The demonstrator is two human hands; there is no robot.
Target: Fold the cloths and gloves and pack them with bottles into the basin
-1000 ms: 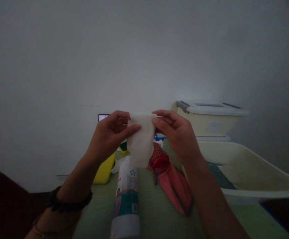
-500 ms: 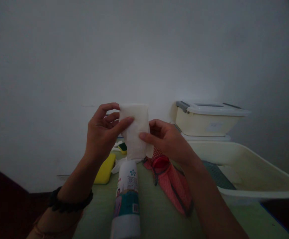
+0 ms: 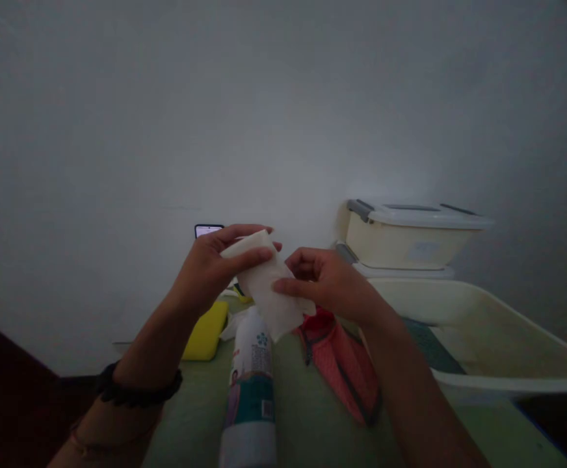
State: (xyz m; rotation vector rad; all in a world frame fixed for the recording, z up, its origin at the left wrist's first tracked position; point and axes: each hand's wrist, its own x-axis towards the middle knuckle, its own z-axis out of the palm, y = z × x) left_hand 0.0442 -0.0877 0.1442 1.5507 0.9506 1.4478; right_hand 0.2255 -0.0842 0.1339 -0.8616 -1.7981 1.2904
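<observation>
A folded white tissue (image 3: 276,296) is held up between both hands above the table. My left hand (image 3: 220,260) pinches its upper left part, thumb in front and fingers behind. Lower down on the right, my right hand (image 3: 325,283) grips the edge between thumb and curled fingers. Below the tissue lies a white and teal printed cylinder (image 3: 253,390), pointing away from me. Beside it on the right rests a red mesh bag (image 3: 344,364) with dark trim.
A yellow sponge (image 3: 206,333) lies left of the cylinder, with a phone (image 3: 208,229) behind my left hand. A large white basin (image 3: 508,383) holding a grey-green cloth (image 3: 432,344) stands at right. Behind it, a lidded storage box (image 3: 405,244) sits near the wall.
The tissue has tilted from upright to slanting, its lower end swinging right and towards me. My left hand has moved right and turned over its top, uncovering the phone.
</observation>
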